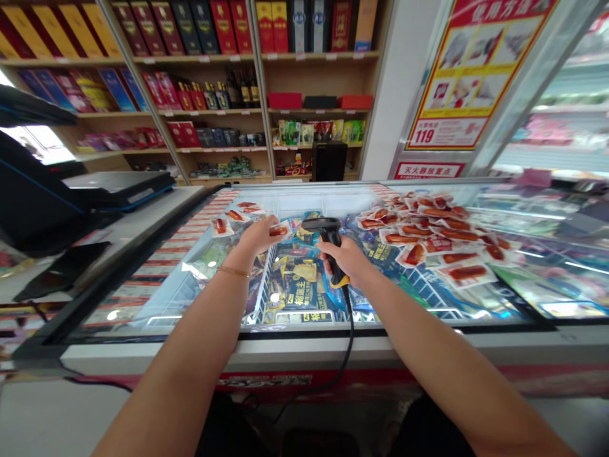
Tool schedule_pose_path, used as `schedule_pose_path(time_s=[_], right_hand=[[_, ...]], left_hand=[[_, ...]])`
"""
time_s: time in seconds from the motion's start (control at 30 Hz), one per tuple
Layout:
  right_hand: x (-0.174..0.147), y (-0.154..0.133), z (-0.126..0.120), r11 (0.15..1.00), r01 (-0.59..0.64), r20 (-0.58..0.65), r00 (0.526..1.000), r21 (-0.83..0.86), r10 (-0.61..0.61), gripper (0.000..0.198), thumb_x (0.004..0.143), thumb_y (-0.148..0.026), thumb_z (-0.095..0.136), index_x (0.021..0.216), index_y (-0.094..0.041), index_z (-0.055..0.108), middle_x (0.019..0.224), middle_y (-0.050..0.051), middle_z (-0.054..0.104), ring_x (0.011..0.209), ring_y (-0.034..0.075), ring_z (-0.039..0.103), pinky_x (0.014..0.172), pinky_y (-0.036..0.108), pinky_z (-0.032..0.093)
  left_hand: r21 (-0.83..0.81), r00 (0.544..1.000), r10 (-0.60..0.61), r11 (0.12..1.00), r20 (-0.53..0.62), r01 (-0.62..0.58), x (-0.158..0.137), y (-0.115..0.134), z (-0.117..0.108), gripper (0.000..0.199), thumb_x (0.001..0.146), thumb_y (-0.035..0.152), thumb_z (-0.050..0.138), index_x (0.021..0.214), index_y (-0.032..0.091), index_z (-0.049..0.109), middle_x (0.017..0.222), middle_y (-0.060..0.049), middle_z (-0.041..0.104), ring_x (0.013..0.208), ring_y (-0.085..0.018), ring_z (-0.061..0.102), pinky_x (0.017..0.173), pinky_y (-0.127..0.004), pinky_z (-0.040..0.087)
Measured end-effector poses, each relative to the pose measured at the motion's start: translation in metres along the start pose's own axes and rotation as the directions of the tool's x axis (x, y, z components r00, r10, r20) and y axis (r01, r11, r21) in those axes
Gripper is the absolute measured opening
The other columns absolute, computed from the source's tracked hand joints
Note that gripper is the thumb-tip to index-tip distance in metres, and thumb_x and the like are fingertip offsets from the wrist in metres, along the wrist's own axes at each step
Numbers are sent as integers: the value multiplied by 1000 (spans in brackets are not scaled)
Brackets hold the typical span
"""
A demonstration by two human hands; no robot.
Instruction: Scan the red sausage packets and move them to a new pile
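Observation:
My right hand (346, 259) is wrapped round the handle of a black and yellow barcode scanner (323, 224), whose head points left and whose cable hangs over the freezer's front edge. Left of it, my left hand (258, 236) grips a small vacuum-packed sausage (280, 231) just above the freezer's glass top. A few like packs, such as a sausage pack (221, 226), lie on the glass beyond and left of that hand. To the right, a large heap of sausage packs (428, 228) spreads over the glass.
Under the glass of the chest freezer (304, 346) are wire baskets and bagged goods (302, 285). At the left stands a counter with a flat scale-like device (118, 187). Behind, wooden shelves (204, 57) hold boxes and bottles. A red and yellow poster (469, 82) hangs at right.

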State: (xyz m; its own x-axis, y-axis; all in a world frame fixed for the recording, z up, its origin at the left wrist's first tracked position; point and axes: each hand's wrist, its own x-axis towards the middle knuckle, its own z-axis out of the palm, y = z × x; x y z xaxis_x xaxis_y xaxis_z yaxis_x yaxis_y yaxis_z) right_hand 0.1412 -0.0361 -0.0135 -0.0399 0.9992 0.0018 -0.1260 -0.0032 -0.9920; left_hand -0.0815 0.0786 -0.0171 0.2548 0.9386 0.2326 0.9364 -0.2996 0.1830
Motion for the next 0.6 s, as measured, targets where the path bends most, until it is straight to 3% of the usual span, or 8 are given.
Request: schedule_pose_path(time_s=[0.17, 0.37, 0.5, 0.6], right_hand=[[0, 0, 0, 1000, -1, 1, 1000, -1, 1, 20, 76, -28, 65, 81, -19, 48, 54, -6, 52, 35, 9, 47, 33, 22, 38], [-3, -2, 1, 1000, -8, -8, 1000, 13, 8, 22, 74, -28, 67, 82, -20, 48, 53, -6, 52, 35, 9, 47, 33, 22, 38], [-5, -4, 2, 999, -32, -2, 999, 12, 32, 24, 73, -28, 68, 84, -20, 49, 53, -7, 52, 35, 9, 47, 34, 22, 39], [-5, -4, 2, 999, -31, -4, 1000, 11, 31, 26, 72, -29, 69, 85, -20, 49, 53, -7, 52, 35, 9, 47, 34, 21, 39]], left_hand=[[-48, 998, -20, 999, -54, 17, -1, 1, -6, 57, 76, 55, 59, 124, 26, 49, 99, -8, 66, 85, -26, 64, 73, -31, 43], [-353, 998, -63, 934, 4, 60, -4, -2, -8, 71, 57, 30, 74, 121, 22, 44, 107, -6, 61, 76, -16, 61, 66, -26, 45], [-405, 997, -47, 912, 60, 67, -5, -7, -10, 56, 54, 23, 72, 107, 20, 53, 99, -3, 62, 77, -16, 59, 67, -25, 46], [-436, 994, -111, 893, 18, 108, -4, -9, -6, 54, 60, 23, 68, 111, 21, 51, 86, -1, 61, 69, -15, 58, 62, -25, 45]])
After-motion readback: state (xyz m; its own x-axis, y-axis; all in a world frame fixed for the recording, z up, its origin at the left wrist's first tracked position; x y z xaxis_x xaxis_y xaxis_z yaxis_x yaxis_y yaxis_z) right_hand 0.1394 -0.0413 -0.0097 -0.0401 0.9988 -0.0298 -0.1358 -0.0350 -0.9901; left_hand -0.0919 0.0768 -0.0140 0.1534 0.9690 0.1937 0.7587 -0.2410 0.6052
